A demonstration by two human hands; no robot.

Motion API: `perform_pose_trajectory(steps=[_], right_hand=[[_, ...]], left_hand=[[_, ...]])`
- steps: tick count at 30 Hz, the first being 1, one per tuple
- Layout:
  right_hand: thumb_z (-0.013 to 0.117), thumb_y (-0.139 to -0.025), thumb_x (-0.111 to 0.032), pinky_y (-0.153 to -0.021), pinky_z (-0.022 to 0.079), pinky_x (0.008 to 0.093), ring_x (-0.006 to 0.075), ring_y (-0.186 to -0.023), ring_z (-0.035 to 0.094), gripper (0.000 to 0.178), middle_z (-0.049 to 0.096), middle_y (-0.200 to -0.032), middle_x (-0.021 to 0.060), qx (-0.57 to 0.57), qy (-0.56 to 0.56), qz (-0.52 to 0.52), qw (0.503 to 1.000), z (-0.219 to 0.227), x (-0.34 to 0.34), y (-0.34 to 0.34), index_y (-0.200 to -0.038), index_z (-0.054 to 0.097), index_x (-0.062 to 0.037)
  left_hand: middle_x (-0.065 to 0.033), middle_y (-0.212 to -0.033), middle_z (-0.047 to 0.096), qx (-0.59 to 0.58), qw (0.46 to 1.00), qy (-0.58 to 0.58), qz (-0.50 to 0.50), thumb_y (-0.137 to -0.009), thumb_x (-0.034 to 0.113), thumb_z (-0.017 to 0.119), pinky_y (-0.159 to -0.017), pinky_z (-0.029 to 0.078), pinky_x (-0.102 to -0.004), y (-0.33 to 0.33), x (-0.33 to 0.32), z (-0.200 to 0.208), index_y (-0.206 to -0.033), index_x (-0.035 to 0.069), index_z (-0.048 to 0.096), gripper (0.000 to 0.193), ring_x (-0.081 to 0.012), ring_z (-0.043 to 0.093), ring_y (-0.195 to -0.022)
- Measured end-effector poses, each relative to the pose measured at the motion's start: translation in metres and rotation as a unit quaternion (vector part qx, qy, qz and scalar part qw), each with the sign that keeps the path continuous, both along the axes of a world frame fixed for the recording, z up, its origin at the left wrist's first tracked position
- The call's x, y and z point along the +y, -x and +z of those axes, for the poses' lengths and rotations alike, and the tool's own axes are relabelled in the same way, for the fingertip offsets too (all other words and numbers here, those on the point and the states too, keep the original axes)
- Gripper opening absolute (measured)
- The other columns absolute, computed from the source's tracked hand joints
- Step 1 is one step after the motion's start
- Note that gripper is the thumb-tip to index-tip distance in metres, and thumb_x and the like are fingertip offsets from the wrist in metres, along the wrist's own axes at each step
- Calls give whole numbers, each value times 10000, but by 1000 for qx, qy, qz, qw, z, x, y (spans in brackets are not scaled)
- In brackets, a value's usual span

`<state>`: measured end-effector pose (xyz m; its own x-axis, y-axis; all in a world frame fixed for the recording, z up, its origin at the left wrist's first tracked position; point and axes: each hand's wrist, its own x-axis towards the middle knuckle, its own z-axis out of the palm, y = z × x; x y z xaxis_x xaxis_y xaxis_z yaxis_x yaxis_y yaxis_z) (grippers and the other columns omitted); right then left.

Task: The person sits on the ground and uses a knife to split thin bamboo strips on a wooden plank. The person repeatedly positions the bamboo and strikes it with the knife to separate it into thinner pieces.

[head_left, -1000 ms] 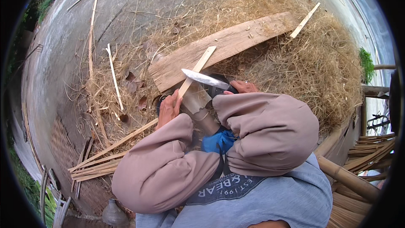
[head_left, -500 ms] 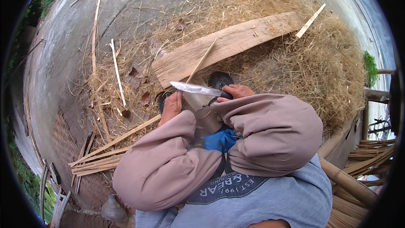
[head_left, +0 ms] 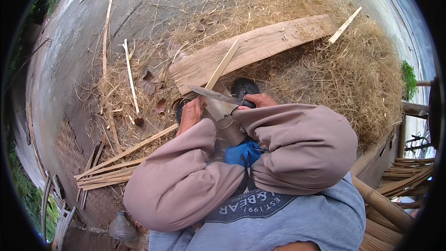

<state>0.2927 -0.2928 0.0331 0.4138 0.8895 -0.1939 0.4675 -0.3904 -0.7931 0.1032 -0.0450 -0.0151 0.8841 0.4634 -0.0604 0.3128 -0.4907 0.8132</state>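
My right hand is closed round the black handle of a knife. Its long blade points left and lies across the lower part of a pale bamboo strip. My left hand is closed at the near end of this strip, just below the blade tip; the fingers partly hide that end. The strip slants away to the upper right, with its broad face showing over a curved wooden plank. My knees, in mauve trousers, flank both hands and cover part of the forearms.
Curly shavings heap round the plank. A loose strip lies at its far right end, and several long strips lie by my left knee. A blue cloth bundle sits between my legs. At right runs a bamboo pole.
The bamboo strip has turned from its narrow edge to its broad face. The knife blade has tilted, its surface now darker, and the left fingers have shifted slightly right.
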Motion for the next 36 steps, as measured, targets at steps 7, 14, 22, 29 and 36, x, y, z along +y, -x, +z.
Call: perform_pose_trajectory(steps=[7, 14, 22, 29, 36], right_hand=[[703, -914, -541, -710, 542, 496, 385, -825, 696, 468, 698, -967, 161, -189, 16, -4, 982, -9, 6, -13, -1013, 658, -86], [681, -980, -491, -570, 489, 394, 233, -625, 627, 423, 655, -712, 92, -169, 17, -235, 957, -31, -15, -97, -965, 702, -69], [675, -972, -505, -646, 500, 465, 336, -708, 660, 439, 656, -761, 160, -166, 24, -94, 981, -3, -22, -43, -906, 637, -72], [659, -962, -557, -688, 532, 508, 402, -829, 693, 485, 677, -869, 179, -135, 70, -213, 965, -15, -6, -44, -959, 642, -72], [632, -959, -602, -706, 550, 500, 402, -833, 698, 528, 686, -921, 181, -159, 119, -231, 953, -21, -17, -67, -1005, 630, -76]], left_hand=[[-69, -603, 552, 69, 993, 87, 36, -1120, 409, 387, -569, 426, -361, -10, 6, 18, -889, -1, 687, 558, -184, 530, -549], [-33, -552, 514, 86, 986, 138, 47, -1108, 453, 429, -536, 386, -326, -11, -2, 25, -826, 7, 685, 587, -136, 491, -515], [-27, -537, 499, 92, 986, 133, 50, -1101, 500, 406, -518, 372, -328, -15, -2, 25, -818, 1, 686, 638, -139, 478, -501], [-47, -558, 514, 78, 988, 120, 55, -1105, 462, 424, -517, 374, -330, -14, -4, 30, -824, -5, 682, 603, -143, 487, -507], [-58, -538, 505, 78, 989, 123, 37, -1107, 433, 439, -527, 396, -337, -17, -5, 29, -813, -6, 679, 580, -149, 507, -510]])
